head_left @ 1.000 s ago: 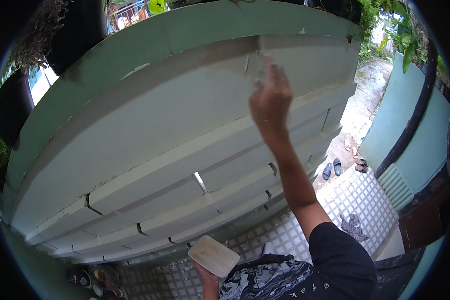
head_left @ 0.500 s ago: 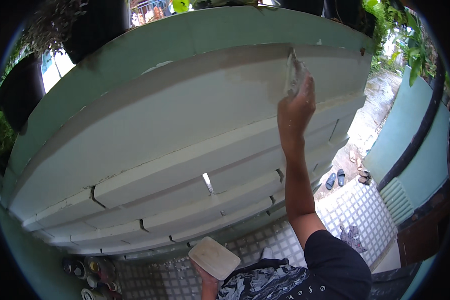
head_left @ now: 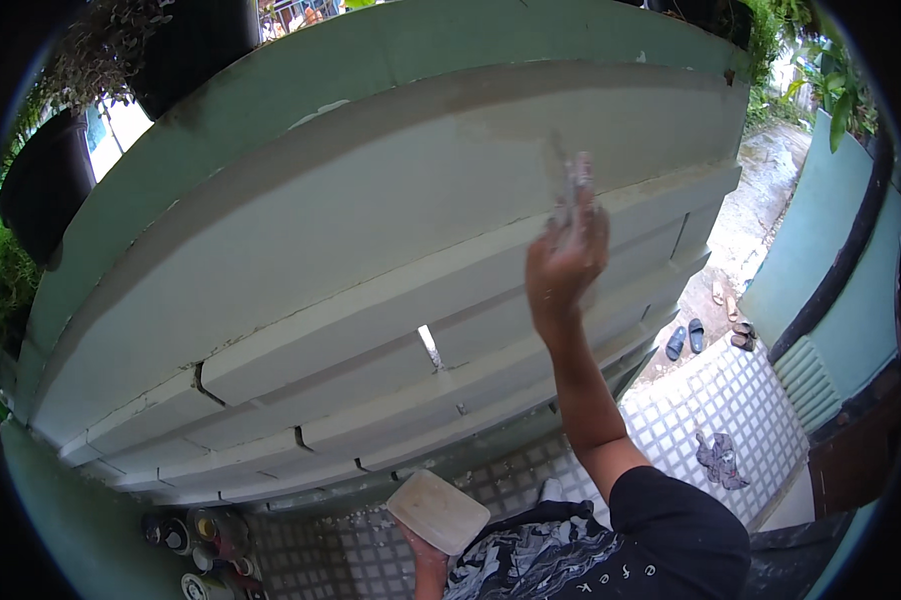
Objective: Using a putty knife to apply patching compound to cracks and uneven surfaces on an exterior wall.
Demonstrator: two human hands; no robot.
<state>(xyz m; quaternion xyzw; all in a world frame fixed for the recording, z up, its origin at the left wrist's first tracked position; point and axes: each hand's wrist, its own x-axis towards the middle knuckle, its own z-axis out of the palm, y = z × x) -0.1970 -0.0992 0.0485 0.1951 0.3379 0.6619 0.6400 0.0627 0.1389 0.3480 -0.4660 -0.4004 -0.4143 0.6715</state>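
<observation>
Person's left hand [head_left: 426, 550] clamped on whitish container [head_left: 439, 512]; right hand [head_left: 569, 258], well apart, closed around blurred flat tool [head_left: 556, 165] before pale wall [head_left: 351, 200].

from here i see a grid-patterned floor [head_left: 761, 415], a green wall [head_left: 71, 510] at lower left and a paler wall [head_left: 811, 215] at right, crossed by a dark pipe [head_left: 853, 255]. daylight whitens the path [head_left: 756, 190] outside.

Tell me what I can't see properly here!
All in the head view:
Tool in the right hand: blur hides its exact shape.
Left hand: the pale tub it holds hides most fingers.
Lowest container at left: cut off by the lower edge.
Black pot: cut off by the upper edge.
</observation>
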